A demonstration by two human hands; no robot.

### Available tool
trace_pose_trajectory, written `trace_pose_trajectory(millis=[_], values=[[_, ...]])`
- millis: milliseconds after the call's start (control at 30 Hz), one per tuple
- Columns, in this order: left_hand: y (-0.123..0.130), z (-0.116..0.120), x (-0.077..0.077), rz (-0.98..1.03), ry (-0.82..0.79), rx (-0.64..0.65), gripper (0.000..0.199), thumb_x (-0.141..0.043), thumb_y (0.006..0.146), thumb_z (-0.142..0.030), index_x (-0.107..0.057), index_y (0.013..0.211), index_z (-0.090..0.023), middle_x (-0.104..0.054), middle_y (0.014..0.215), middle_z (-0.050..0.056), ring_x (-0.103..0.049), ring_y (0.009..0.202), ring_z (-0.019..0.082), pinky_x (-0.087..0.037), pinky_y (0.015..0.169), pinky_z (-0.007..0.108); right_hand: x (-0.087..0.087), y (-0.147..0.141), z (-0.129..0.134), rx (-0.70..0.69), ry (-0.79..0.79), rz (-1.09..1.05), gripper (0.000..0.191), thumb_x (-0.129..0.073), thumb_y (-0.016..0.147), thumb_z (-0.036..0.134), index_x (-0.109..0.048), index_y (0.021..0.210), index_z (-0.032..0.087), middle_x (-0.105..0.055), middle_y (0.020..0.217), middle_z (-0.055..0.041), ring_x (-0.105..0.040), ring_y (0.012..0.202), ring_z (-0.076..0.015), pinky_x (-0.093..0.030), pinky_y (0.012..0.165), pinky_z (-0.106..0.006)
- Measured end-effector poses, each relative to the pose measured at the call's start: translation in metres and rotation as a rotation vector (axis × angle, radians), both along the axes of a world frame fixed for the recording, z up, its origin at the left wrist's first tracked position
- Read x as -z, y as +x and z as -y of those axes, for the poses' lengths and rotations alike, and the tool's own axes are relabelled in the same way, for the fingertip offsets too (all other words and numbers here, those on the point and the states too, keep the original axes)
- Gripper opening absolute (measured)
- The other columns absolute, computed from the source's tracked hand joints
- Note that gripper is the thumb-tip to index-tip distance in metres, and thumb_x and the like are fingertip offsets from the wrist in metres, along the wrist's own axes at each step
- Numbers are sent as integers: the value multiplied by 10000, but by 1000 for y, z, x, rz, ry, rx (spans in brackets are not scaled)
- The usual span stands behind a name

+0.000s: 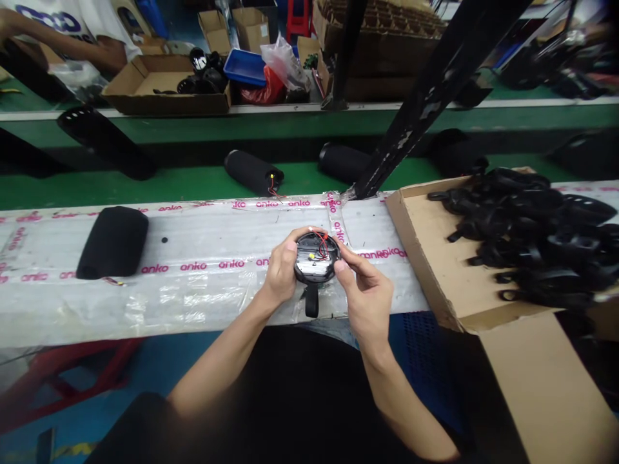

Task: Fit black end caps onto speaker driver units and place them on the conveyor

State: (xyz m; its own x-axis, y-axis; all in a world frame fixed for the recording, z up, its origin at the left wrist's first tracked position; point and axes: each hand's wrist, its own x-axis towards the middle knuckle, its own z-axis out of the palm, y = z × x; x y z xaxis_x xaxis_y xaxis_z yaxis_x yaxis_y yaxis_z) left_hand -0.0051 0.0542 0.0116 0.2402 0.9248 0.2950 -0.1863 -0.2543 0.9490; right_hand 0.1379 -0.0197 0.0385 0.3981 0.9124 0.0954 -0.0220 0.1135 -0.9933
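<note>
Wrapped bench (193,303), hands (280,270) (365,290) gripping round black housing (315,258)

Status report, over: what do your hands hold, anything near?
Left hand, right hand: on round black plastic disc, red wires. Brown cardboard box, black parts, at right.

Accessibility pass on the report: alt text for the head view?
The left hand and right hand hold a round black housing with red wires over a plastic-wrapped bench. A cardboard box of black parts sits to the right; a black cylinder lies to the left.
</note>
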Motion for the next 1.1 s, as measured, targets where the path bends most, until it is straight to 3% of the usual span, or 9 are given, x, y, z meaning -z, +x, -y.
trace_pose_trajectory(millis=[200, 367, 500, 633, 733, 833, 933, 1000, 1100], values=[[0, 0, 1, -10, -19, 3, 570, -382, 1104, -602, -706, 1282, -168, -772, 1258, 120, -725, 1168, 280, -551, 1039, 393, 20, 26, 11, -282, 35, 189, 746, -882, 894, 271, -585, 1572, 371, -557, 1675, -31, -484, 1593, -299, -349, 1356, -613], [-1, 1, 5, -3, -70, 6, 595, -401, 1091, -640, -697, 1284, -161, -772, 1251, 127, -730, 1155, 294, -555, 1028, 411, 28, 36, -3, -272, 151, 259, 665, -939, 834, 253, -709, 1438, 408, -701, 1528, -22, -600, 1491, -310, -407, 1319, -628], [-2, 1, 5, -15, -83, 26, 588, -401, 1098, -632, -698, 1311, -172, -769, 1276, 122, -723, 1190, 297, -549, 1056, 415, 23, 50, -18, -417, 58, 225, 742, -968, 800, 320, -678, 1479, 386, -617, 1623, -44, -504, 1575, -327, -323, 1360, -624], [-18, -8, 0, 22, -97, 229, 582, -382, 1110, -596, -661, 1464, -228, -654, 1550, 107, -588, 1463, 331, -438, 1249, 472, 18, 77, -48, -713, -17, 102, 775, -954, 807, 424, -643, 1516, 388, -563, 1673, -52, -498, 1579, -344, -368, 1341, -584], [-43, -12, -2, 19, -89, 379, 668, -444, 1069, -640, -549, 1601, -250, -478, 1721, 96, -396, 1624, 374, -296, 1355, 539, 16, 85, -91, -667, -81, 31, 538, -838, 916, 484, -709, 1419, 345, -655, 1582, -81, -629, 1464, -336, -481, 1258, -566], [-61, -6, 5, -202, -45, 402, 873, -760, 917, -507, -406, 1684, -287, -385, 1770, 107, -354, 1641, 408, -263, 1369, 592, 12, 62, -149, -571, -116, 200, 523, -747, 959, 552, -700, 1397, 270, -700, 1517, -128, -668, 1417, -322, -500, 1234, -539], [-56, 4, 20, -400, 40, 307, 1162, -905, 758, -343, -262, 1724, -291, -369, 1764, 147, -389, 1619, 414, -303, 1355, 611, 10, 12, -212, -629, -119, 382, 759, -793, 901, 590, -586, 1533, 223, -621, 1596, -173, -631, 1450, -331, -502, 1224, -512], [-46, 9, 27, -422, 80, 193, 1150, -931, 714, -331, -317, 1685, -280, -465, 1692, 161, -484, 1554, 405, -378, 1319, 597, 11, -26, -247, -646, -123, 465, 916, -908, 806, 551, -544, 1569, 198, -570, 1631, -202, -591, 1472, -370, -488, 1224, -531], [-44, 12, 28, -410, 132, 93, 1015, -936, 654, -311, -475, 1558, -271, -619, 1529, 143, -627, 1401, 391, -496, 1233, 571, 16, -71, -277, -633, -123, 589, 665, -847, 921, 460, -608, 1480, 189, -625, 1535, -165, -645, 1361, -342, -546, 1144, -555]])
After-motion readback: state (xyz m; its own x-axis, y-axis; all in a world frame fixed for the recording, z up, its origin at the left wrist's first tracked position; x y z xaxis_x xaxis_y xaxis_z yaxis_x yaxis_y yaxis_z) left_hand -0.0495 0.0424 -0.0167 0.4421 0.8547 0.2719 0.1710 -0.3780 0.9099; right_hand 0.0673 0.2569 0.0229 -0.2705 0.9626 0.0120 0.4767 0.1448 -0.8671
